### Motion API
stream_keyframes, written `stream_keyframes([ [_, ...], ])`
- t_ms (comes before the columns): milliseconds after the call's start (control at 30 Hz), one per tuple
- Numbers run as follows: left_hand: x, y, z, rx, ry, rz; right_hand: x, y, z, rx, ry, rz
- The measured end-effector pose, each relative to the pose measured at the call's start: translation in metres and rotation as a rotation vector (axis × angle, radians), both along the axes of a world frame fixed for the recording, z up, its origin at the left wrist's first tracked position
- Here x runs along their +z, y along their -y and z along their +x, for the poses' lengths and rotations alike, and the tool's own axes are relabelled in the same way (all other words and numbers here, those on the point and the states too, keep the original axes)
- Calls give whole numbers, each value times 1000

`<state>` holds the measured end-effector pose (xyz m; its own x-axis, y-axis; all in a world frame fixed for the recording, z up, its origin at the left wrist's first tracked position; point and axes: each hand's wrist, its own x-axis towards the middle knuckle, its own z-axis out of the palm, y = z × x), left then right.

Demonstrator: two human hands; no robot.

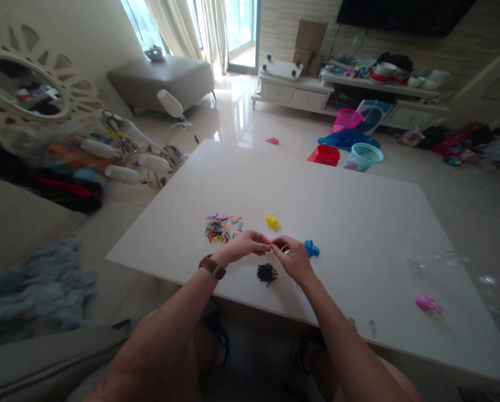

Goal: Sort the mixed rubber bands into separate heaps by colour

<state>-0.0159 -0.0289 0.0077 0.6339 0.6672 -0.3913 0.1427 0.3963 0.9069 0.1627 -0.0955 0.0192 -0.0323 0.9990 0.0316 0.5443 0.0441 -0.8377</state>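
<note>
My left hand (250, 244), with a brown-strapped watch (212, 267) on its wrist, and my right hand (291, 255) meet fingertip to fingertip low over the white table. Both are closed in a pinch; whatever lies between the fingers is too small to make out. A bit of pink shows just behind the fingertips. Beside my left hand is a heap of mixed-colour small pieces (219, 229), perhaps hair clips. Beyond the hands sits a yellow pile (272, 221). Black pieces (267, 273) lie nearer me, and a blue pile (312, 248) is just past my right hand.
On the white table (350, 223), a pink object (427, 304) and a clear plastic item (436, 261) lie at the right. A small clip-like piece (373, 328) rests by the front edge. Baskets (363, 156) stand beyond the table; a lamp (153, 163) is at its left.
</note>
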Motion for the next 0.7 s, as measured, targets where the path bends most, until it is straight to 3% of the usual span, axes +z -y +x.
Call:
stream_keyframes([
  [467,-6,-1,1,67,-18,9,1,-3,13,-114,-47,4],
  [700,-6,-2,0,95,-39,-34,-3,-6,63,-431,115,-37],
])
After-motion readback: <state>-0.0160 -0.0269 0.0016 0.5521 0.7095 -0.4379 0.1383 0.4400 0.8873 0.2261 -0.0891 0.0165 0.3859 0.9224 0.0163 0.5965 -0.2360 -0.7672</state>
